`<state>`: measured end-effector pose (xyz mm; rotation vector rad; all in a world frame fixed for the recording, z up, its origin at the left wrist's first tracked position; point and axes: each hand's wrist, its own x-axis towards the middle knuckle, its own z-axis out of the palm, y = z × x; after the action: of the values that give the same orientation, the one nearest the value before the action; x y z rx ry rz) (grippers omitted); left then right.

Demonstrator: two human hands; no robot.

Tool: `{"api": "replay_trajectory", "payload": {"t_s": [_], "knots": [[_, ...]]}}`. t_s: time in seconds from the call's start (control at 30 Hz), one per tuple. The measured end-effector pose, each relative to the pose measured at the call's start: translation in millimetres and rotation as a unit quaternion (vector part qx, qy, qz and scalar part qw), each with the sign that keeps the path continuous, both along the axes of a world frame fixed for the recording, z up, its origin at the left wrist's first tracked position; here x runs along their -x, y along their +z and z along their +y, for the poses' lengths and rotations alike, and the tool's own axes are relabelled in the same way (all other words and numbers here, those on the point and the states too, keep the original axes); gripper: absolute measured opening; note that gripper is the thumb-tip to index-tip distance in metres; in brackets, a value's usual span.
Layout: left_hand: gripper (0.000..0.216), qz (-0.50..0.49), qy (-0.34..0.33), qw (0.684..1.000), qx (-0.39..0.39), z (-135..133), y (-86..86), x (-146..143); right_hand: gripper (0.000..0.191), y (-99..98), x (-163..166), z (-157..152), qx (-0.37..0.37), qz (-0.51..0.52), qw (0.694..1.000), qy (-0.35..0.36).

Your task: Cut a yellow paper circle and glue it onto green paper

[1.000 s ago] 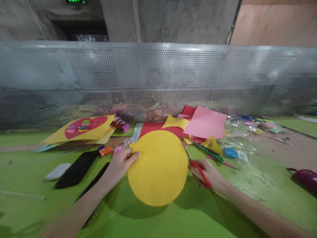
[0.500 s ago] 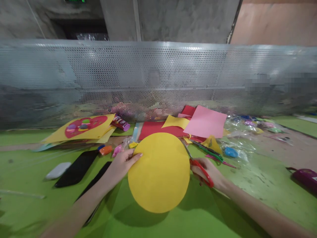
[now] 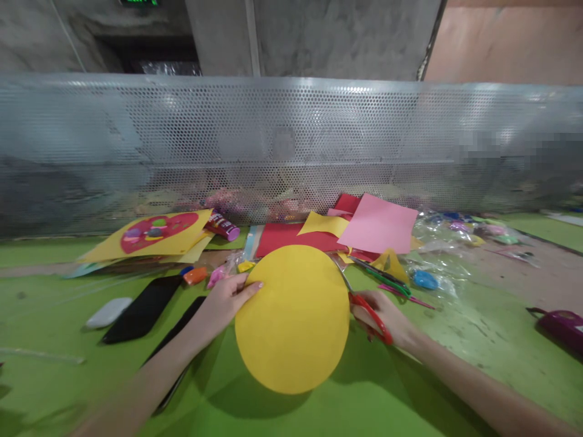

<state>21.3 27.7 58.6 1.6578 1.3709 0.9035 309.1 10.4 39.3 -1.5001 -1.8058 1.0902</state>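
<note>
A round piece of yellow paper (image 3: 292, 321) is held up over the green tabletop, its shadow falling below it. My left hand (image 3: 230, 298) pinches its left edge between thumb and fingers. In my right hand (image 3: 387, 317) is a pair of red-handled scissors (image 3: 374, 317), held close by the paper's right edge. The blades point up and to the left, partly behind the disc, so I cannot tell whether they touch it. Beyond the disc lie red paper (image 3: 286, 238), a yellow scrap (image 3: 323, 224) and a pink sheet (image 3: 380, 223).
A perforated metal panel (image 3: 291, 145) runs along the table's back. At left lie a black phone (image 3: 143, 308), a white case (image 3: 109, 312) and yellow paper with a red heart (image 3: 182, 227). Green-handled scissors (image 3: 396, 288), blue clay (image 3: 425, 279) and a purple object (image 3: 560, 328) are at right.
Almost nothing differs. The yellow disc's lower edge sits very slightly lower, and both hands keep their holds.
</note>
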Motion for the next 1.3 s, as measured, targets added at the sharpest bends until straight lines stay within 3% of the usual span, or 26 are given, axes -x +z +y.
{"api": "replay_trajectory", "payload": {"t_s": [0.67, 1.3], "knots": [[0.031, 0.048, 0.013, 0.999, -0.012, -1.0, 5.8, 1.5, 0.028, 5.2, 2.7, -2.7, -0.003, -0.014, 1.000, 0.001], [0.028, 0.018, -0.009, 1.000, 0.018, 0.4, 2.5, 4.6, 0.023, 3.6, 1.0, -0.7, 0.001, 0.005, 1.000, -0.001]]}}
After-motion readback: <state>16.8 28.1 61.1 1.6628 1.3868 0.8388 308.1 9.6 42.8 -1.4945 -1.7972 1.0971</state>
